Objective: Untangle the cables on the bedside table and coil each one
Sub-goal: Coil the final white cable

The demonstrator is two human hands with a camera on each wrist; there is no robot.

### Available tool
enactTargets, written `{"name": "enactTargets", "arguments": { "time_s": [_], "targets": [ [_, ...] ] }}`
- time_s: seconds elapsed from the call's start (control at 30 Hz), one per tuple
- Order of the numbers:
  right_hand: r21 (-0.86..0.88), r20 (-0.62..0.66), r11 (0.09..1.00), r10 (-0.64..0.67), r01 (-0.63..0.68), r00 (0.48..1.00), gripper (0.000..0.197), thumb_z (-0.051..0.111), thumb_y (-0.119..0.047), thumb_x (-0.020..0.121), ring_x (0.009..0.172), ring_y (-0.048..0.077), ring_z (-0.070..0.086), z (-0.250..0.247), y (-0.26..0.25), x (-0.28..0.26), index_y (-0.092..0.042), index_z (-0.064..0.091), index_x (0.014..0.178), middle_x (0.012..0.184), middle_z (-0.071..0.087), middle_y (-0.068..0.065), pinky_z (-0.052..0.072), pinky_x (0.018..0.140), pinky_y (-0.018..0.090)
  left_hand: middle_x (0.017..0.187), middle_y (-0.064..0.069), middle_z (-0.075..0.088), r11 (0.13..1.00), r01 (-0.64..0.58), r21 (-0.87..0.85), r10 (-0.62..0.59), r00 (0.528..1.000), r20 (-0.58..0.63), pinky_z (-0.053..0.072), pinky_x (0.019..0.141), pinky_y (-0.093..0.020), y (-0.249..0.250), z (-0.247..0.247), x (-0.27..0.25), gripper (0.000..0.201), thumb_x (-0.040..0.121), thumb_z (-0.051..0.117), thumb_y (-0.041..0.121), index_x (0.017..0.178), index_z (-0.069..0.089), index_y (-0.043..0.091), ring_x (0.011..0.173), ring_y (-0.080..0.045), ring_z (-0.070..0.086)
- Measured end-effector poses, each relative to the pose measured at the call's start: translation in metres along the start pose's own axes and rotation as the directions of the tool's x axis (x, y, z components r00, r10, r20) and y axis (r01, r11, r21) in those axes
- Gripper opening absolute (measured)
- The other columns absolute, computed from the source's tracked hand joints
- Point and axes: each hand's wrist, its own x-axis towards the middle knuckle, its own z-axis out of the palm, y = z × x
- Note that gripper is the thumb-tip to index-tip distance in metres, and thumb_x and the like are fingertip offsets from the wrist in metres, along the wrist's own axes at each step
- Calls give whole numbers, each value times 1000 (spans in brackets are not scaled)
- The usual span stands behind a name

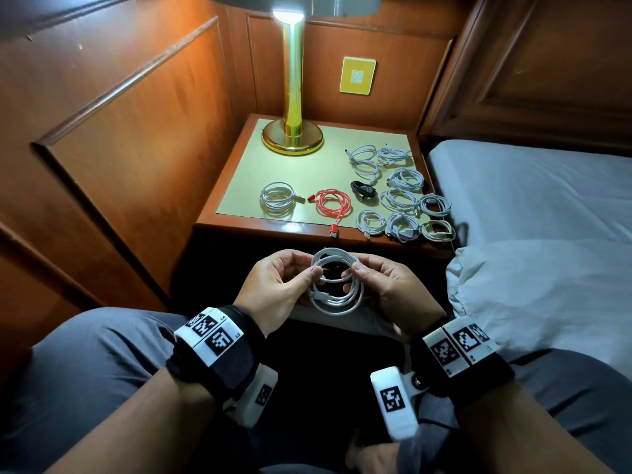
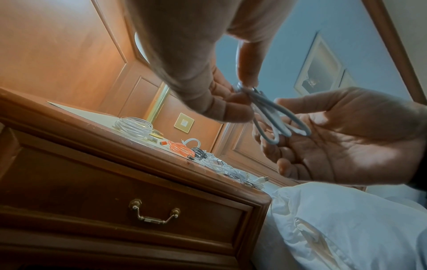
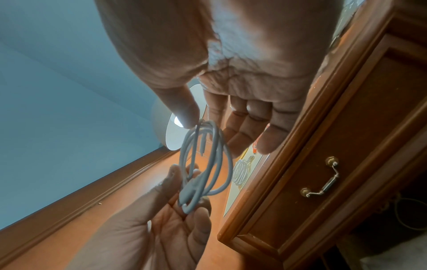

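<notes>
A white cable (image 1: 333, 285) wound into a loose coil hangs between both hands, in front of the bedside table (image 1: 273, 227) and above my lap. My left hand (image 1: 284, 285) pinches the coil's left side between thumb and fingers. My right hand (image 1: 379, 282) pinches its right side with the thumb on top. The same coil (image 2: 275, 117) shows in the left wrist view and the coil (image 3: 205, 164) in the right wrist view, with a plug end hanging inside the loops. On the table lie a coiled white cable (image 1: 277, 199), a red cable (image 1: 333, 205), a black cable (image 1: 363, 190) and several white coils (image 1: 400, 200).
A brass lamp (image 1: 292, 131) stands at the table's back left. The bed (image 1: 533, 189) with a white pillow (image 1: 533, 289) lies close on the right. Wood panelling closes the left side. The table drawer (image 2: 138, 204) with a brass handle is shut.
</notes>
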Motion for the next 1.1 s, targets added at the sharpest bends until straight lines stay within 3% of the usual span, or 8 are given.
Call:
{"name": "enactTargets", "arguments": {
  "time_s": [0.13,0.3,0.47,0.57,0.73,0.93,1.1],
  "targets": [
    [-37,-17,999,11,-11,1000,22,53,-16,101,87,20,66,-2,-1,1,-21,72,113,96,73,7,50,80,43,78,-3,74,1000,-7,-11,6,1000,-28,55,59,-25,2,-1,1,23,81,71,24,98,69,8,66,-12,67],
    [-67,-47,997,44,-47,998,23,53,-18,102,92,19,66,-2,-2,1,-21,70,116,102,75,6,48,66,28,80,-7,75,1000,-5,-13,4,997,-72,57,58,-30,1,-6,4,11,90,69,14,99,68,8,73,-23,69],
    [-73,-115,996,37,-46,993,18,55,-17,101,84,13,66,-4,-7,2,-22,70,111,94,70,0,49,64,26,80,-6,75,999,-30,-31,25,988,-150,59,63,-30,10,-18,15,11,91,69,11,99,68,4,74,-18,68],
    [-76,-133,997,12,-23,991,18,55,-16,101,82,12,66,-7,-18,7,-21,70,109,92,69,0,49,64,26,85,-14,72,998,-9,-60,-6,970,-243,59,63,-34,20,-43,37,7,92,68,12,96,67,6,75,-21,66],
    [-98,-143,995,-2,-12,990,17,55,-16,101,80,12,66,-6,-35,24,-19,70,107,92,70,0,49,67,28,79,-12,67,998,55,-38,-65,924,-377,56,50,-21,23,-87,82,9,95,64,8,88,60,7,52,-6,65],
    [-134,-99,990,32,-45,995,17,56,-18,100,82,14,67,21,-41,58,-16,70,110,94,70,3,50,66,28,79,-16,65,988,133,-72,-152,872,-465,54,45,-22,9,-117,137,15,95,64,7,82,57,5,49,-12,61],
    [-185,-36,981,58,-64,998,15,57,-19,100,80,14,67,45,-40,87,-17,70,107,91,70,2,50,64,26,69,-16,65,967,247,-64,-243,812,-531,50,38,-21,-3,-140,175,20,95,64,6,76,58,2,32,-7,51]
  ]
}}
